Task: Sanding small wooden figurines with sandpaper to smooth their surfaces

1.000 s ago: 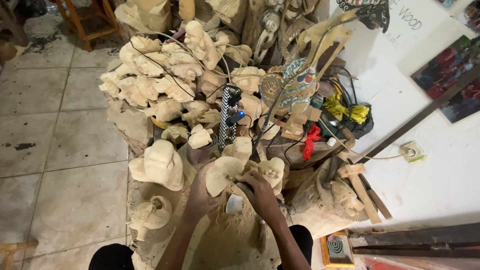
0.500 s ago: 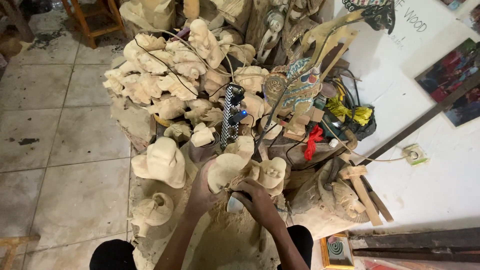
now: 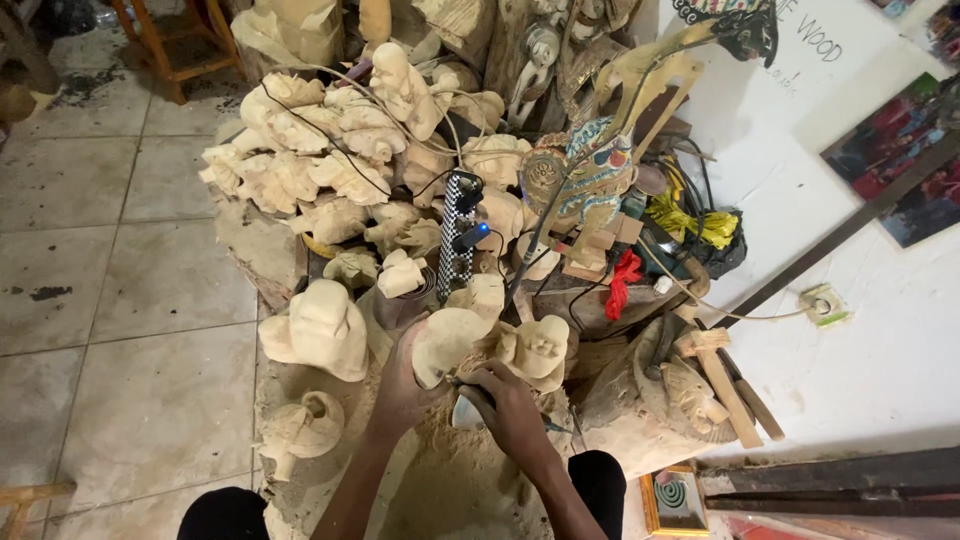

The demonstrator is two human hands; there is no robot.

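The tiled floor (image 3: 110, 300) carried everything. Its pale square tiles were stained, with a dark smudge on the left and a darker wet-looking patch at the upper left. A heap of unpainted wooden carvings (image 3: 330, 150) sat directly on it, piled against the white wall. At the heap's near edge a rounded pale figure (image 3: 320, 325) stood just beside a smaller carved piece (image 3: 300, 430), which rested on a mound of sawdust (image 3: 450, 490). A wooden stool (image 3: 170, 40) stood on the tiles at the top left. A wooden mallet (image 3: 715, 375) lay at the right, and a small framed picture (image 3: 675, 500) sat near the bottom.
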